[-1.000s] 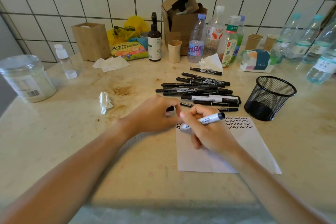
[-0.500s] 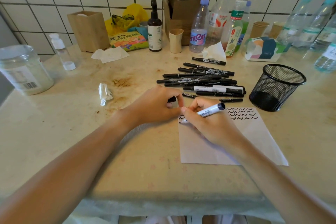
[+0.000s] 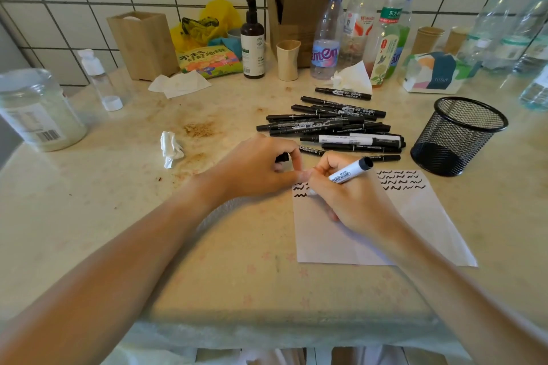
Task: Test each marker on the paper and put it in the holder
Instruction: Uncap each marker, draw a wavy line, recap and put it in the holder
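Testing a white marker on the paper.

My right grip pinches it tip-down at the squiggles; my left grip curls round a black cap, fingertip pressing the paper.

holder: black wire mesh, matt | paper: white, smooth | markers: glossy black plastic | box: pale wood | table: stained, speckled stone-look, slight sheen
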